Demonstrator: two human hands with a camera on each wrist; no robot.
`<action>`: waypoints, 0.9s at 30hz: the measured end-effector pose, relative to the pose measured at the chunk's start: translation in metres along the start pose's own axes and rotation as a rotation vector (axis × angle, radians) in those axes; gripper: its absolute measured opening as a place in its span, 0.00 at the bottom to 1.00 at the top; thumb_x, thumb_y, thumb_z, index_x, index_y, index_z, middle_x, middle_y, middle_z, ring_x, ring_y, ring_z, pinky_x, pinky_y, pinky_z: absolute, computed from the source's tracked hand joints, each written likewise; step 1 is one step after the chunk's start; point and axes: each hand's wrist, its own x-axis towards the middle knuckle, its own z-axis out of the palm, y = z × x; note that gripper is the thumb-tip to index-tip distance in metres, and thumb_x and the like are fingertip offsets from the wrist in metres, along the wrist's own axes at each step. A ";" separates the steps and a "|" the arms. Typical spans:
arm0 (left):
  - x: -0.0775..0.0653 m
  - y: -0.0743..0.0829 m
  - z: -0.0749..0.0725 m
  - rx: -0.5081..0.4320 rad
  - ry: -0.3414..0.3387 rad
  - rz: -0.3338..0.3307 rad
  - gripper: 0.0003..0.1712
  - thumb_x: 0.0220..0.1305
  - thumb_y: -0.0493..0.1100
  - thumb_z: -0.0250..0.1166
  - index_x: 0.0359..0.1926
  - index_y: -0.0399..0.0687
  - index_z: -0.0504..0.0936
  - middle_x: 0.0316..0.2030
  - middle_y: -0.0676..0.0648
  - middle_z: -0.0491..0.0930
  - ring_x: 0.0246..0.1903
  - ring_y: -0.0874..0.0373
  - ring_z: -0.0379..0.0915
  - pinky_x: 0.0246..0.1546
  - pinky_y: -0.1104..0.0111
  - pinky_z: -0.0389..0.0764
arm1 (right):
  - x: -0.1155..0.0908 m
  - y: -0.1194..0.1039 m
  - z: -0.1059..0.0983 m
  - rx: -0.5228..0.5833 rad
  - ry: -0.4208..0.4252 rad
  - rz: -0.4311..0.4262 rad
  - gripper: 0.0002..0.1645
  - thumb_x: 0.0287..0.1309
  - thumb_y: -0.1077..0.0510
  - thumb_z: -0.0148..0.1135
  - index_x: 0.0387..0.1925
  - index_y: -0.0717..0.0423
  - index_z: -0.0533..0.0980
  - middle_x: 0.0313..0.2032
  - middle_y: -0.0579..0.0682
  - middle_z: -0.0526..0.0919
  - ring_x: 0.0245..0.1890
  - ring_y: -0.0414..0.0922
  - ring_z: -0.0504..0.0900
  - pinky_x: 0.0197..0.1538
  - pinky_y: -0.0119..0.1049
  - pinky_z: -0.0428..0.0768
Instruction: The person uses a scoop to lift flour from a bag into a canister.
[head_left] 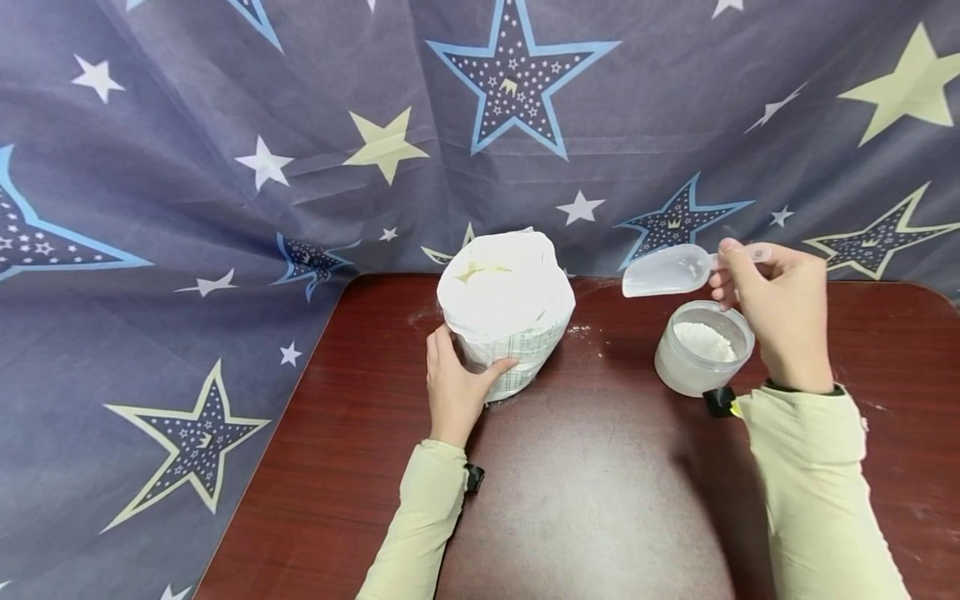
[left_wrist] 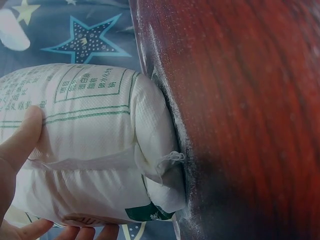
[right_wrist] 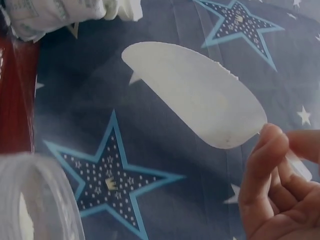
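Observation:
A white woven flour bag point(head_left: 525, 350) with green print stands on the table, its top rolled open on pale powder. My left hand point(head_left: 456, 387) grips its near left side, thumb across the front; in the left wrist view the fingertips point(left_wrist: 107, 232) curl round the other side. Between thumb and fingers my right hand point(head_left: 787, 304) pinches the handle of a translucent plastic scoop point(head_left: 667, 271). The scoop is in the air, its tip pointing left towards the bag. Just below it is a clear round jar point(head_left: 686, 375) without a lid, partly filled with white powder point(head_left: 705, 342).
The reddish-brown wooden table point(head_left: 600, 483) carries a little spilled powder point(head_left: 581, 331) between bag and jar. A dark star-patterned cloth point(head_left: 300, 108) hangs right behind the table's back edge and along its left side.

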 end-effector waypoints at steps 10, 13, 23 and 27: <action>-0.002 -0.003 0.001 0.007 0.004 -0.001 0.54 0.39 0.66 0.80 0.61 0.44 0.67 0.54 0.43 0.70 0.54 0.46 0.72 0.55 0.51 0.75 | 0.004 -0.005 0.037 -0.124 -0.059 -0.046 0.15 0.65 0.56 0.64 0.25 0.62 0.83 0.16 0.42 0.81 0.13 0.35 0.78 0.19 0.26 0.76; -0.001 -0.003 0.001 0.007 0.012 0.006 0.54 0.38 0.65 0.81 0.61 0.43 0.68 0.53 0.42 0.70 0.53 0.45 0.72 0.55 0.51 0.75 | 0.006 -0.007 0.049 -0.145 -0.077 -0.079 0.17 0.65 0.55 0.63 0.25 0.64 0.82 0.15 0.42 0.81 0.12 0.35 0.77 0.18 0.26 0.76; 0.000 0.000 0.001 0.007 0.001 0.004 0.55 0.39 0.64 0.81 0.64 0.43 0.67 0.55 0.44 0.70 0.56 0.45 0.72 0.56 0.52 0.75 | 0.006 -0.016 0.076 -0.276 -0.131 -0.167 0.20 0.66 0.53 0.62 0.26 0.67 0.82 0.16 0.40 0.80 0.13 0.36 0.77 0.21 0.27 0.78; 0.000 0.001 0.001 0.009 0.006 0.003 0.55 0.39 0.64 0.81 0.64 0.44 0.67 0.55 0.45 0.70 0.56 0.45 0.72 0.56 0.51 0.74 | 0.005 -0.014 0.084 -0.282 -0.144 -0.182 0.21 0.66 0.52 0.62 0.26 0.66 0.83 0.16 0.41 0.80 0.14 0.36 0.77 0.21 0.27 0.78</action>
